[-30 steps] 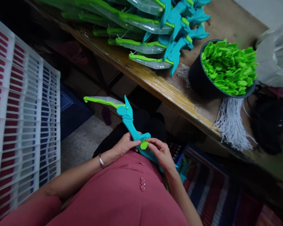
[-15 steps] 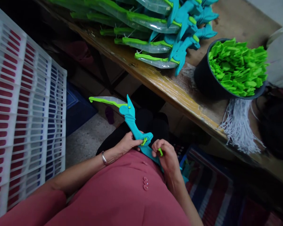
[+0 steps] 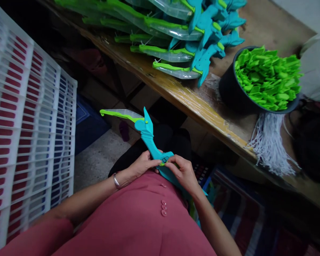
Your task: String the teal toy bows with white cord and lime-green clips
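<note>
A turquoise plastic toy part (image 3: 148, 137) with a clear, green-edged blade-like end lies slanted across my lap. My left hand (image 3: 144, 164) is closed around its lower section, the thumb beside a small slot. Opposite, my right hand (image 3: 182, 172) pinches a small green plastic piece (image 3: 163, 164) at that slot, its fingertips hiding most of the piece. Whether the piece sits inside the slot or only against it, I cannot tell. More turquoise plastic shows beneath my right hand.
Several similar toy parts (image 3: 176, 53) are stacked on the wooden table (image 3: 200, 110). A black bucket (image 3: 230, 87) holds many green pieces (image 3: 268, 78). White strings (image 3: 270, 142) hang over the table edge. A white plastic crate (image 3: 29, 117) stands left, and a striped bag (image 3: 240, 213) lies right.
My right hand has moved left with the green piece and now meets the slot beside my left thumb. My left hand and the toy part have barely moved.
</note>
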`<state>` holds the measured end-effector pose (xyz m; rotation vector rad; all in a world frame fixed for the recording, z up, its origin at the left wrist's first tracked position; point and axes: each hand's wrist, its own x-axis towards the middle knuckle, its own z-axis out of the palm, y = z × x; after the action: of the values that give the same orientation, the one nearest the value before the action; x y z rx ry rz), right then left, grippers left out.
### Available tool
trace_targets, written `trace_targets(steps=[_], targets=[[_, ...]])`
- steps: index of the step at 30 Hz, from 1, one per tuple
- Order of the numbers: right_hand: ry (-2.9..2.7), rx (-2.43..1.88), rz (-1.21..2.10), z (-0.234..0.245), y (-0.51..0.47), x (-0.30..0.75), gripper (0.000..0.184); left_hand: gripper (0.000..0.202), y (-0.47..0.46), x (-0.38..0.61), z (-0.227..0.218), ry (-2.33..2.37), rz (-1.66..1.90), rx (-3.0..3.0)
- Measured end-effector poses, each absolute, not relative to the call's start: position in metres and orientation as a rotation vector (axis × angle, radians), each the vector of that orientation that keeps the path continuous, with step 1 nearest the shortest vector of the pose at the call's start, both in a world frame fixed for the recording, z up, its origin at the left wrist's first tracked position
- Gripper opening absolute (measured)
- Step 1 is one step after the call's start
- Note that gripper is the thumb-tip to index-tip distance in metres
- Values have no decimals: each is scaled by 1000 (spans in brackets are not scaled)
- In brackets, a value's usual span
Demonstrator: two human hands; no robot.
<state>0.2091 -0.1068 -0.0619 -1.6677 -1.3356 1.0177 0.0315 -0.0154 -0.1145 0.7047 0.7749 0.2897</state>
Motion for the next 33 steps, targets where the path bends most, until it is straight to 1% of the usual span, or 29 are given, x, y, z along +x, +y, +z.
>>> trace_targets(steps=[4, 9, 19, 29, 33], targets=[[-1268, -1767, 997, -67, -109, 213, 28, 65, -15, 28, -114, 727, 281, 664], [-1323, -1794, 1064, -63, -103, 215, 28, 71, -15, 27, -118, 691, 261, 649], [-1479, -1930, 1078, -53, -96, 216, 26, 67, -17, 25, -114, 660, 269, 702], [-1622, -2176, 885, -41, -92, 207, 17, 68, -17, 28, -109, 676, 266, 723], [-1631, -2197, 781, -45, -97, 200, 22, 65, -18, 31, -110, 722, 273, 786]])
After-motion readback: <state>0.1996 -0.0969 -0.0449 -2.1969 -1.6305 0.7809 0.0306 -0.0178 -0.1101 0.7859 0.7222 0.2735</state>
